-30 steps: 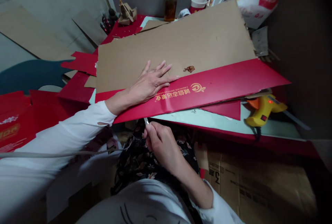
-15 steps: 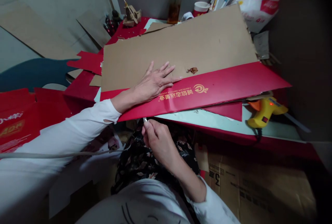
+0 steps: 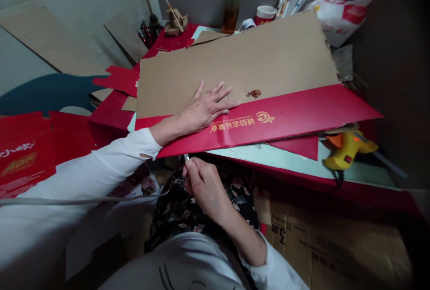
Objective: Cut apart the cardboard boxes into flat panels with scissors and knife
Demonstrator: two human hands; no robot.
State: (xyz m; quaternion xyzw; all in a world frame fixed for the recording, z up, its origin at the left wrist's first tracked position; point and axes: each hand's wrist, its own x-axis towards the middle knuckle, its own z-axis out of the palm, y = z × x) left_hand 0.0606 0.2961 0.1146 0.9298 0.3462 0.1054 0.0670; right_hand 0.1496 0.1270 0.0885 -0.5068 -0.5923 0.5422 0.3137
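A large cardboard sheet, plain brown with a red printed strip along its near side, lies on the table. My left hand presses flat on it with the fingers spread, across the line where brown meets red. Just below the near red edge, my right hand is closed around a utility knife. Only the knife's short silvery tip shows, close to the cardboard edge; my fingers hide the rest. Whether the tip touches the edge, I cannot tell.
A yellow glue gun with its light on lies at the table's right. Behind the sheet stand a bottle, a paper cup and a white-and-red bag. Red cardboard is at left.
My right hand has shifted slightly left along the near cardboard edge with the knife. My left hand stays put on the sheet. The whole view has moved a little.
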